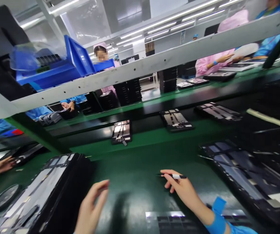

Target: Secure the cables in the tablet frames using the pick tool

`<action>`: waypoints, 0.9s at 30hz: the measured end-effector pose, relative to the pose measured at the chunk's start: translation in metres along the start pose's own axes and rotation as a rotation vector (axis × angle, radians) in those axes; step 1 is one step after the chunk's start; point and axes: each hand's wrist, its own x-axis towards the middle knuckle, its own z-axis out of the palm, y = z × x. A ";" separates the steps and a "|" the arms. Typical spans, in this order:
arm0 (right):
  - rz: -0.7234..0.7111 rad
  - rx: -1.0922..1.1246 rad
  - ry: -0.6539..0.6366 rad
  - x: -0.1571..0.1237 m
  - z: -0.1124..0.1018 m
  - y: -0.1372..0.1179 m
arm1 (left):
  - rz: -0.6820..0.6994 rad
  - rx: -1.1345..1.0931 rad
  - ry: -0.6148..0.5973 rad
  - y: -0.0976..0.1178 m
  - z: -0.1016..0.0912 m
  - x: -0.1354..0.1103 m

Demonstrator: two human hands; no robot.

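My right hand (182, 188) hovers over the green mat (135, 172) with its fingers pinched on a thin black pen-like tool (172, 176) that has a white band. My left hand (92, 204) is at the bottom centre, fingers loosely stretched and apart, holding nothing, just right of a tall stack of black trays (44, 191) holding flat panels. A flat panel part (169, 221) lies under my right forearm at the bottom edge. A large black tray (247, 175) with panels lies to the right of my right hand.
Black panels (122, 131) (176, 119) ride the conveyor beyond the mat. A grey rail (154, 61) crosses the view, with a blue bin (57, 65) above left. Another person's hand (0, 165) reaches in at left. Workers in pink and blue sit across the line.
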 end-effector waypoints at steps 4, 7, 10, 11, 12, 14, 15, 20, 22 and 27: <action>-0.066 -0.049 0.042 0.023 -0.037 -0.022 | 0.415 0.140 -0.279 0.019 0.126 0.058; -0.121 -0.150 0.187 0.056 -0.060 -0.025 | 0.528 0.207 -0.273 0.045 0.194 0.100; -0.159 -0.225 0.354 0.097 -0.072 -0.013 | 0.537 0.184 -0.257 0.075 0.243 0.141; -0.165 -0.253 0.421 0.111 -0.075 -0.008 | 0.529 0.183 -0.244 0.085 0.257 0.153; -0.168 -0.284 0.495 0.125 -0.077 -0.002 | 0.518 0.182 -0.229 0.094 0.270 0.164; -0.166 -0.342 0.639 0.150 -0.082 0.007 | 0.495 0.178 -0.206 0.111 0.293 0.181; -0.161 -0.368 0.704 0.162 -0.085 0.011 | 0.485 0.173 -0.198 0.118 0.303 0.188; -0.107 -0.448 0.924 0.211 -0.106 0.014 | 0.433 0.096 -0.203 0.137 0.333 0.209; -0.073 -0.472 0.928 0.224 -0.112 0.013 | 0.405 0.036 -0.225 0.139 0.337 0.215; -0.047 -0.501 0.896 0.225 -0.109 0.011 | 0.197 -0.124 -0.184 0.138 0.327 0.222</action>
